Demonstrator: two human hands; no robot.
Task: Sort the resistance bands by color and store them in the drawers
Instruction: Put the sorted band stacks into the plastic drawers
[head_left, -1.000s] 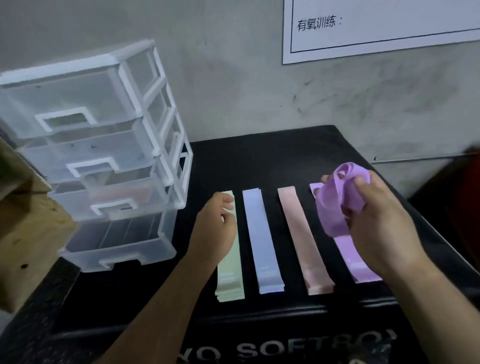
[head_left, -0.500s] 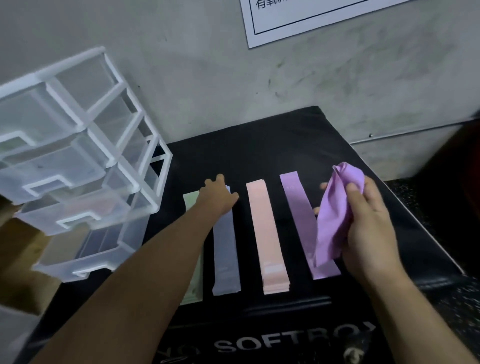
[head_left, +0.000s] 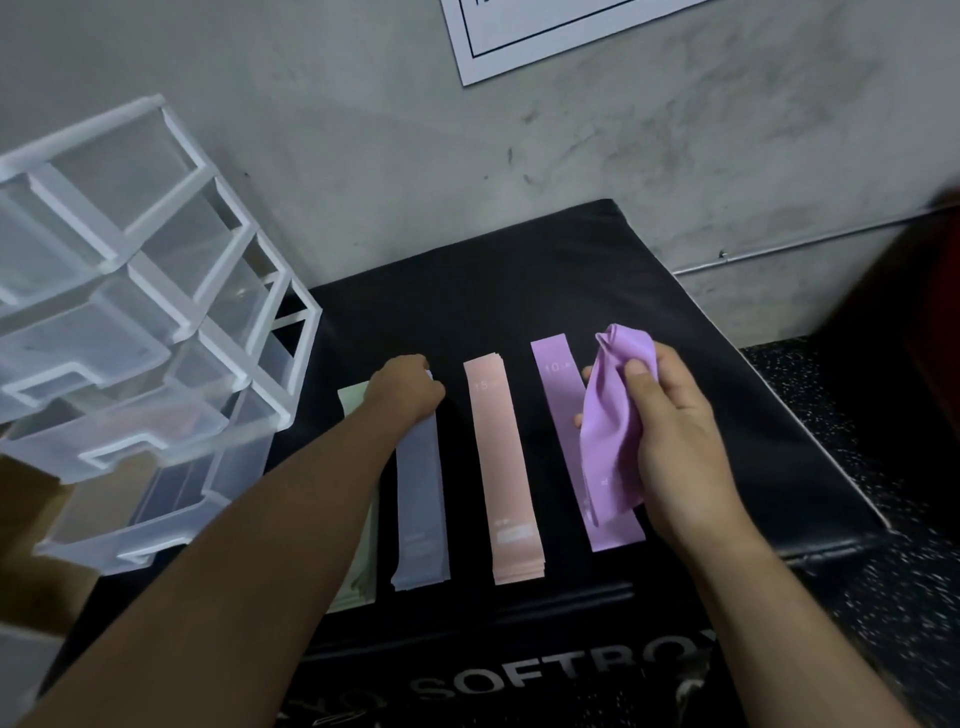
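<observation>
1. White block letters reading "SOFTRO" run along the front edge of the black padded box (head_left: 519, 291) at your 6 o'clock; the rest of the word is cut off.
2. A pale "15" is printed near the far end of the flat pink resistance band stack (head_left: 501, 467), and "10" near the far end of the flat purple resistance band (head_left: 558, 395) just to its 3 o'clock. The small print at their near ends is too faint to read.
3. The white paper sheet with a black border line (head_left: 519, 36) hangs on the wall at 12 o'clock; its text is cropped.
4. Your left hand (head_left: 408, 387) reaches forward, knuckles up, fingers curled round the far end of the flat pale blue resistance band stack (head_left: 421, 509). Your forearm covers much of the pale green resistance band stack (head_left: 358, 577) at its 9 o'clock.
5. Your right hand (head_left: 675, 447) grasps a crumpled purple resistance band (head_left: 613, 426), thumb pressed on its front, raised over the flat purple one.
6. The clear plastic four-drawer unit with a white frame (head_left: 156, 322) stands at 9 o'clock, its drawers pulled partly out.
</observation>
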